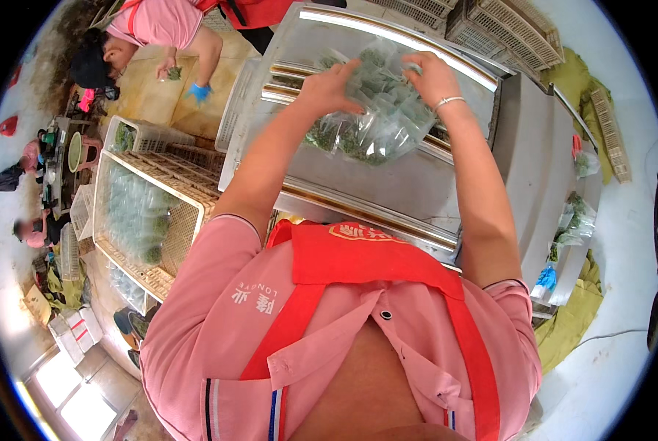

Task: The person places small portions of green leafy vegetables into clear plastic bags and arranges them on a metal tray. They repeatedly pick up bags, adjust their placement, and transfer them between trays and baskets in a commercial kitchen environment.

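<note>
Clear plastic bags filled with green leafy produce (pixel 373 129) lie in a pile on a metal vacuum-sealing machine (pixel 384 190). At the pile's left side is my left hand (pixel 332 91), its thumb and fingers spread apart, touching or just above the plastic. My right hand (pixel 431 80), with a bracelet at the wrist, is at the pile's upper right; its thumb and forefinger are bent together at a bit of clear plastic, and whether they pinch it is unclear. Metal sealing bars run across the machine above and below the bags.
A plastic crate (pixel 196 218) at the left holds rows of filled bags. More crates (pixel 505 33) are stacked beyond the machine. Several bags (pixel 577 215) lie on the right ledge by a blue item (pixel 547 278). A co-worker (pixel 158 25) bends over a table (pixel 141 107) at upper left.
</note>
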`<control>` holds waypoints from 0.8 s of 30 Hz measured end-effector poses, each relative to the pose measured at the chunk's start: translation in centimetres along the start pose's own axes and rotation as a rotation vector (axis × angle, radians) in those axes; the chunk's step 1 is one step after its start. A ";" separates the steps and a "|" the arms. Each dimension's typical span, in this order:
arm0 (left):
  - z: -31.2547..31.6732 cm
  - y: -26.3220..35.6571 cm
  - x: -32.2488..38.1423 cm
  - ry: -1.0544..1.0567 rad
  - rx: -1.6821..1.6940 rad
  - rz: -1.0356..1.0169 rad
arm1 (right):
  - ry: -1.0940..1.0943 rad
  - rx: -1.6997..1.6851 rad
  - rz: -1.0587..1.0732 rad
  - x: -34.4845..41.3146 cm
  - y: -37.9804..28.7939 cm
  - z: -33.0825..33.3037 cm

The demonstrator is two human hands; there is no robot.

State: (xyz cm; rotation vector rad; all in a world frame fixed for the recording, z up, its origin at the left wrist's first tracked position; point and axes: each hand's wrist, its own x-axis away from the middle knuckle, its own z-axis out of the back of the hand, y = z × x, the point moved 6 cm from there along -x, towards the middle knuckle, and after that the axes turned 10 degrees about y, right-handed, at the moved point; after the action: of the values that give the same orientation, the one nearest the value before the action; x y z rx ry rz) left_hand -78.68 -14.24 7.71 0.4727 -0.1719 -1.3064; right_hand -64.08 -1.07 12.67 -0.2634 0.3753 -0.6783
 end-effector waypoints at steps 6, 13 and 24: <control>0.0 -0.5 0.3 0.021 0.034 -0.045 | -0.054 -0.179 -0.089 -2.7 -1.7 -4.5; 0.1 -0.9 0.5 -0.027 0.004 -0.044 | 0.186 -0.314 -0.195 -2.3 -0.2 -4.2; 1.1 -0.6 1.4 0.048 0.062 -0.104 | 0.164 -0.161 -0.213 -1.4 -2.0 -2.9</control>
State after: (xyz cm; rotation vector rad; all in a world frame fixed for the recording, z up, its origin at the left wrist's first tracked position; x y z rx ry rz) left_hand -79.29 -15.96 8.20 0.5716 -0.1499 -1.3934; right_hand -67.40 -2.04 11.14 -0.4062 0.5652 -0.8830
